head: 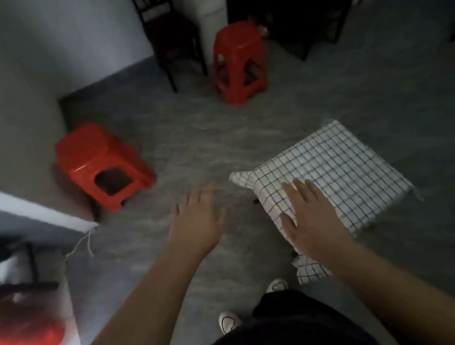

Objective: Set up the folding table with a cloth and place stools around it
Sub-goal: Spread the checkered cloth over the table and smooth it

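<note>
**Right hand (311,220) flat on the cloth (339,167)**

It presses with spread fingers, likely smoothing the cloth over the bench hidden beneath. The left hand (198,222), spread and empty, hovers left of the bench. One red stool (100,162) stands further left, another stool (239,57) beyond the bench.

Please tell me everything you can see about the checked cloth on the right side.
The checked cloth is white with thin dark grid lines and looks like light woven fabric. It lies spread flat over something square, which it hides. Its corners droop loosely at the left and near edges. The right hand rests flat on its near left part, fingers straight.
</note>
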Tool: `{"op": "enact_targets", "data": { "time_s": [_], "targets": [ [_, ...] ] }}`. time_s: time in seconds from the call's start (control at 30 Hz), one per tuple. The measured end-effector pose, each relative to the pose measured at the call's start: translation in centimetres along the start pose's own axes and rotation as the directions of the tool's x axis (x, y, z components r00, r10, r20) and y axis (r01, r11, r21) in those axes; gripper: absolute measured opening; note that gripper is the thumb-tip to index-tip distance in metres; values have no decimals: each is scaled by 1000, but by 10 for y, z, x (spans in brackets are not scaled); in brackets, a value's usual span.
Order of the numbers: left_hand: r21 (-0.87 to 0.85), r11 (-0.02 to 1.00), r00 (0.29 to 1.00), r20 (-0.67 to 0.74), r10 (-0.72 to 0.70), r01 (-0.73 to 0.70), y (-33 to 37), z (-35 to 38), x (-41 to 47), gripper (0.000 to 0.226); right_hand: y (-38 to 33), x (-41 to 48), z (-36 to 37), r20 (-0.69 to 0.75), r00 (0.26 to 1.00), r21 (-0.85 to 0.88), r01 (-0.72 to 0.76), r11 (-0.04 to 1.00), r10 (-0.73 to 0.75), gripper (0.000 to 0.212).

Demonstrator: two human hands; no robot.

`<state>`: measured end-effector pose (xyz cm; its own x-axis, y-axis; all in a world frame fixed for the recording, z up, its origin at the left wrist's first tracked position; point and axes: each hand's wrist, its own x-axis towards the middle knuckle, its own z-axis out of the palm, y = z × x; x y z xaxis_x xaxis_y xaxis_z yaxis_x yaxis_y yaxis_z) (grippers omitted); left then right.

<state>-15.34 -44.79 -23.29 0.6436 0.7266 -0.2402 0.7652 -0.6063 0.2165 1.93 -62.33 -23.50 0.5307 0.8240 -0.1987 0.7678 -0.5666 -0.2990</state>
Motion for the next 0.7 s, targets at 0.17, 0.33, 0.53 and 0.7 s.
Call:
{"op": "enact_targets", "data": {
  "time_s": [0.17, 0.33, 0.53, 0.7],
  "targets": [
    [56, 952, 950, 104, 296, -303, 84, 22, 53, 68, 53, -12, 3, -39, 966, 119, -250, 961, 256, 68],
    [56, 869, 859, 193, 474, -492, 155, 46, 91, 70, 106, -27, 5, -38, 890, 216, -436, 873, 454, 68],
    [71, 719, 698, 326, 638, -691, 219, 71, 103, 70, 151, -65, 1, -49, 737, 290, -635, 716, 674, 67],
    [73, 533, 502, 459, 733, -843, 258, 104, 112, 71, 161, -87, 21, -61, 575, 343, -756, 558, 816, 64]
  ]
}}
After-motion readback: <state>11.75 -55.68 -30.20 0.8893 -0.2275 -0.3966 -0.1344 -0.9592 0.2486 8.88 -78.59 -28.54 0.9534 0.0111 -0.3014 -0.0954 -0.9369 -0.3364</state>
